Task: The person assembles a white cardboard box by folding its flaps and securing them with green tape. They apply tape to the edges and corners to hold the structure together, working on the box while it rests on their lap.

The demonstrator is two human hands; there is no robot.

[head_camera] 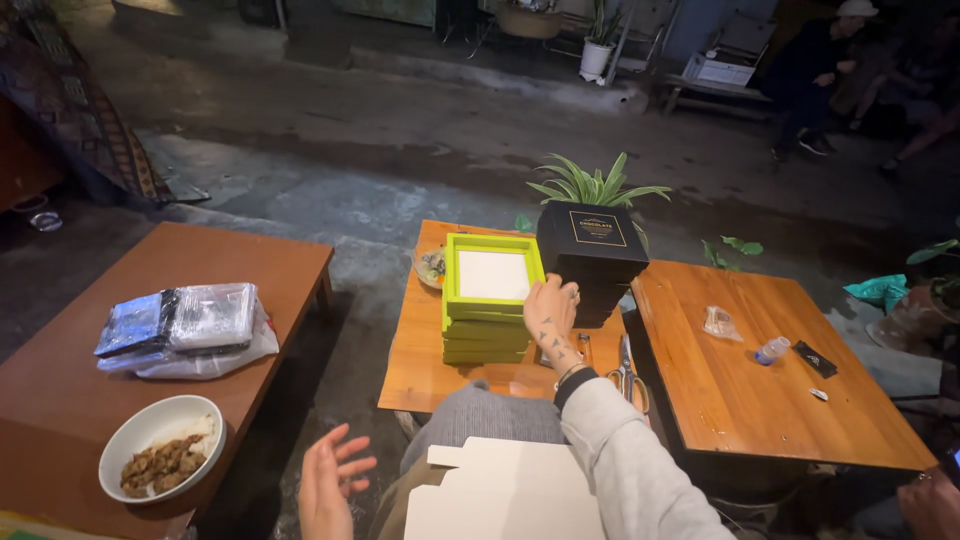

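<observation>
right hand [549,312] is out over the small orange wooden bench [420,370], resting on the right edge of the stack of lime-green square box trays [488,300], fingers curled loosely against the top tray's rim, not clamped around anything that i can see. the top tray shows a white inner panel, and the stack sits near the middle of that bench. hard up against its right side stands the stack of black square boxes with a gold label [592,250], and the right hand sits right in the seam between the two stacks

left hand [328,487] hangs low, off the bench, palm open and fingers spread, grip holding nothing, near the person's knee. flat white cardboard blanks [500,495] lie across the lap

on the bench beside the right wrist, a pair of scissors with pale handles [628,375]. behind the green stack, a small dish [430,266] peeks out, and a green spiky-leaved plant [590,186] rises behind the black boxes

to the right, a larger brown wooden bench [780,390] carries a crumpled clear plastic wrapper [719,322], a small clear bottle [771,350] and a black flat packet [815,359]. to the left, a dark red-brown bench [120,400] holds a white bowl of brown food [161,460] and a bundle of plastic-wrapped packets [190,328]
</observation>
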